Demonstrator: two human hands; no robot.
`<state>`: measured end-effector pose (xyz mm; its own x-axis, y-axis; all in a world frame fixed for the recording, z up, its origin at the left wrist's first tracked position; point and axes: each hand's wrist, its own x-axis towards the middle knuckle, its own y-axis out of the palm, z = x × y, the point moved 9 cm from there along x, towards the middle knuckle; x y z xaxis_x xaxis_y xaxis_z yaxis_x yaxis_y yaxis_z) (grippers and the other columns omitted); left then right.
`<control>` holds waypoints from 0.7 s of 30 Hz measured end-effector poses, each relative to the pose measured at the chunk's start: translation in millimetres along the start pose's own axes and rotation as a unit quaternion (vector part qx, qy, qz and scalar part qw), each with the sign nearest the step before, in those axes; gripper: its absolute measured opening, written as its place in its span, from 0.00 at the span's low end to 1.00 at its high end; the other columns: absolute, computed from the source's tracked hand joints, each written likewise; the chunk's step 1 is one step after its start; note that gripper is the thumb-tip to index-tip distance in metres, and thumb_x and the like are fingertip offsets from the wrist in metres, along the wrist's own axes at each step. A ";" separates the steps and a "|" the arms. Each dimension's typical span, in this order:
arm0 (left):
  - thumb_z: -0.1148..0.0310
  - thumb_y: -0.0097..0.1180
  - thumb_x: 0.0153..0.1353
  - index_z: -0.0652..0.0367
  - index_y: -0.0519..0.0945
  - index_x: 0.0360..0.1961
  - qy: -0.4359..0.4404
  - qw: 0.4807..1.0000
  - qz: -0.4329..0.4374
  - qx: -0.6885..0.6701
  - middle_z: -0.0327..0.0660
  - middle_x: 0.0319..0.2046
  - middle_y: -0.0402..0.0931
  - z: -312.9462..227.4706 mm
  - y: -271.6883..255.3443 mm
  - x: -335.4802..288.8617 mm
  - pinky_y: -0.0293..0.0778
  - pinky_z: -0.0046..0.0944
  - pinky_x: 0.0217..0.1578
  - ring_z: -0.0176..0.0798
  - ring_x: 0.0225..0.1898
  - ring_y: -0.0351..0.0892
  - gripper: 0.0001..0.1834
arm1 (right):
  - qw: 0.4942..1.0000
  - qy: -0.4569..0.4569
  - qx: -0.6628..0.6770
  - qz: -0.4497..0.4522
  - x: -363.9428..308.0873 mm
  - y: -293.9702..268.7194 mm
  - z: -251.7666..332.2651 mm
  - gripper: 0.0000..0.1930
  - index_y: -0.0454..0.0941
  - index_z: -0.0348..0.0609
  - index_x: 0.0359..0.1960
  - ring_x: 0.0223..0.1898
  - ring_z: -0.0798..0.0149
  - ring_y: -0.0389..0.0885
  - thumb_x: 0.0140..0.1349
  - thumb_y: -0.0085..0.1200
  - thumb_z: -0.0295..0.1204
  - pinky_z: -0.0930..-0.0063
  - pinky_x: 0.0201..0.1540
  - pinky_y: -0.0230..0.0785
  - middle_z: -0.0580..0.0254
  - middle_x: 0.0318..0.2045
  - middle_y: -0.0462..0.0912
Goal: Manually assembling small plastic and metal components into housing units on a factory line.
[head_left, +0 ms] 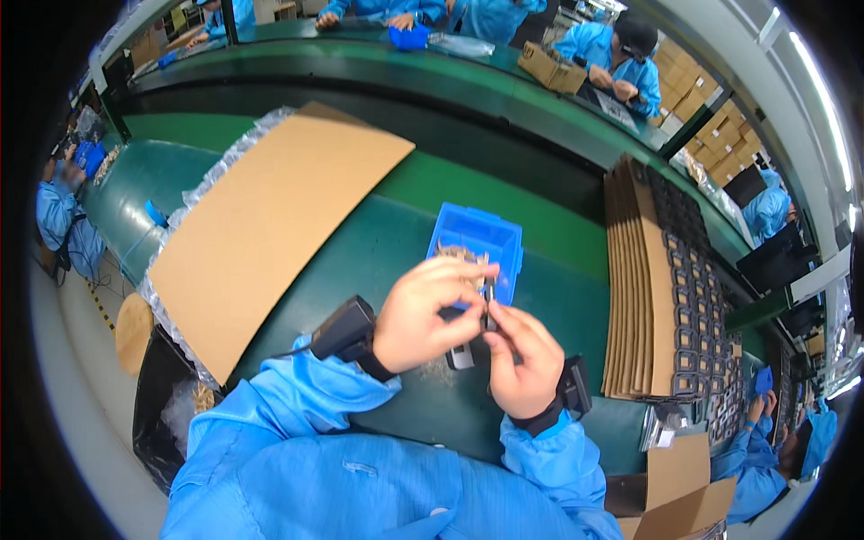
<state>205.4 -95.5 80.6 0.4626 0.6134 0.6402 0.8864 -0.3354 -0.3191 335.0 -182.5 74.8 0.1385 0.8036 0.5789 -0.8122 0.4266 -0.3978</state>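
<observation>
My left hand (427,310) and my right hand (526,364) meet above the green bench, in front of my chest. Between their fingertips is a small, narrow dark piece (489,304), held upright; its kind is too small to make out. Both hands pinch it, the left from above and the left side, the right from below. Just beyond the fingers stands a blue plastic bin (510,236) with small tan pieces (463,252) inside, partly hidden by my left hand. Under my hands lies a small grey and black object (460,358), partly covered.
A large cardboard sheet (288,198) lies left over bubble wrap. To the right, stacked cardboard sheets (630,306) carry rows of black frames (686,297). An open carton (679,477) is at lower right, a black-lined container (153,423) at lower left. Co-workers in blue sit around.
</observation>
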 end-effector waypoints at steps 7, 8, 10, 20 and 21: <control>0.76 0.66 0.52 0.62 0.85 0.31 -0.023 0.981 -0.085 0.172 0.49 0.55 0.84 29.0 -20.4 9.6 0.76 0.48 0.55 0.54 0.56 0.80 0.04 | 0.956 0.174 0.236 0.003 -7.9 1.5 -37.1 0.17 0.78 0.30 0.60 0.47 0.58 0.88 0.69 0.54 0.16 0.71 0.49 0.82 0.48 0.52 0.83; 0.76 0.66 0.52 0.61 0.85 0.31 -0.016 0.977 -0.085 0.197 0.48 0.55 0.84 30.4 -19.1 10.0 0.76 0.49 0.55 0.55 0.56 0.79 0.04 | 0.939 0.212 0.270 -0.001 -9.9 1.8 -42.8 0.18 0.76 0.30 0.61 0.47 0.58 0.88 0.70 0.53 0.16 0.71 0.49 0.82 0.48 0.52 0.83; 0.76 0.66 0.52 0.61 0.85 0.31 -0.014 0.968 -0.072 0.241 0.48 0.55 0.84 33.4 -15.7 8.0 0.75 0.50 0.56 0.55 0.58 0.78 0.04 | 0.934 0.228 0.277 0.003 -10.0 0.0 -45.3 0.18 0.74 0.30 0.62 0.45 0.59 0.88 0.71 0.50 0.18 0.73 0.47 0.81 0.48 0.52 0.83; 0.76 0.65 0.55 0.61 0.87 0.33 -0.010 0.927 -0.029 0.374 0.48 0.58 0.82 33.4 -5.5 6.1 0.66 0.59 0.64 0.57 0.65 0.72 0.04 | 0.910 0.255 0.314 -0.089 -9.2 -16.3 -61.3 0.14 0.70 0.35 0.59 0.36 0.67 0.85 0.75 0.48 0.26 0.74 0.40 0.80 0.53 0.46 0.79; 0.77 0.65 0.56 0.61 0.87 0.34 -0.028 0.932 -0.023 0.361 0.48 0.58 0.82 34.6 -5.0 5.9 0.65 0.60 0.64 0.58 0.65 0.72 0.04 | 0.908 0.260 0.317 -0.088 -9.3 -12.8 -62.6 0.14 0.70 0.36 0.59 0.33 0.70 0.82 0.77 0.49 0.29 0.75 0.38 0.79 0.56 0.45 0.79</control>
<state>204.4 -65.5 61.7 0.4050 0.6590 0.6338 0.6780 0.2486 -0.6918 379.6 -169.5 29.9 0.4122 0.9041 0.1130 -0.8920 0.3751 0.2524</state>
